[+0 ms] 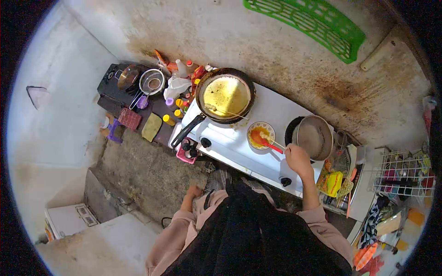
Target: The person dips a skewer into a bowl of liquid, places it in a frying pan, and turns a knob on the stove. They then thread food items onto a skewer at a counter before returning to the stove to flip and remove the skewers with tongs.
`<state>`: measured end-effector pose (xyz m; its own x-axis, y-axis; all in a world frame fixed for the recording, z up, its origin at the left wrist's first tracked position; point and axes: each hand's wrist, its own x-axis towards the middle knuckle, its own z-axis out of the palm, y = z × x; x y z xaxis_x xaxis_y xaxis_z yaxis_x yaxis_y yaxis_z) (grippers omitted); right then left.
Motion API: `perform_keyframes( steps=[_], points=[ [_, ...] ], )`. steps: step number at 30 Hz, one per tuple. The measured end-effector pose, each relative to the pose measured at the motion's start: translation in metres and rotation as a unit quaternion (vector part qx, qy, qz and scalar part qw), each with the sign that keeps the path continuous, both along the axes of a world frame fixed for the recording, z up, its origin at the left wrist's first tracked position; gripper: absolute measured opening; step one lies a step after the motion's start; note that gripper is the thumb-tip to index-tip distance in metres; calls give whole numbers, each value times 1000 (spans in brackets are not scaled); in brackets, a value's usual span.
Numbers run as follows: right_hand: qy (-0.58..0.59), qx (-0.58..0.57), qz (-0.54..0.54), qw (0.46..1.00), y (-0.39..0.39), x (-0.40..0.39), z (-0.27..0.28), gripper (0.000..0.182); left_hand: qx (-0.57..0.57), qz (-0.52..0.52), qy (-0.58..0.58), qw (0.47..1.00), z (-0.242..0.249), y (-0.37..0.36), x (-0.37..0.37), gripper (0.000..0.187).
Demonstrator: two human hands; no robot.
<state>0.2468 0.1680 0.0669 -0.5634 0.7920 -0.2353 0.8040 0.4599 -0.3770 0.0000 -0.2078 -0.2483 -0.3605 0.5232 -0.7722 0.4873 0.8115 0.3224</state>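
My right hand (298, 160) is closed around a thin skewer (279, 144) above the white stove top. The skewer's far end carries a pale lump of food (264, 135), which dips into a small patterned bowl (258, 127) of orange-red sauce. A red-handled utensil (275, 148) also rests in that bowl, its handle close to my fingers. In the frying pan (252, 94), another skewer (230, 113) with food on it lies in yellow oil. My left hand (194, 191) hangs low beside my body, off the stove, and its fingers are too small to make out.
A deep pot (315, 138) stands right of the bowl. The pan's black handle (188, 131) juts over the stove's front edge near the knobs. Bottles, jars and a strainer (152, 82) crowd the left; a yellow packet (330, 184) and a dish rack (403, 172) are at right.
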Motion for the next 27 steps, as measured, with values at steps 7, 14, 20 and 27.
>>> perform_keyframes(
  steps=[7,14,20,27],
  points=[
    [30,-94,-71,993,2,9,-8,27,-29,-52,-4,998,-91,-35,-18,37],
    [78,-154,-91,981,0,6,-11,28,-10,-40,-18,999,24,31,-41,36],
    [104,-103,-56,988,0,-22,3,29,11,-11,5,1000,20,46,-52,42],
    [68,-100,39,992,13,-106,20,29,44,97,-4,994,-14,14,-59,43]
  ],
)
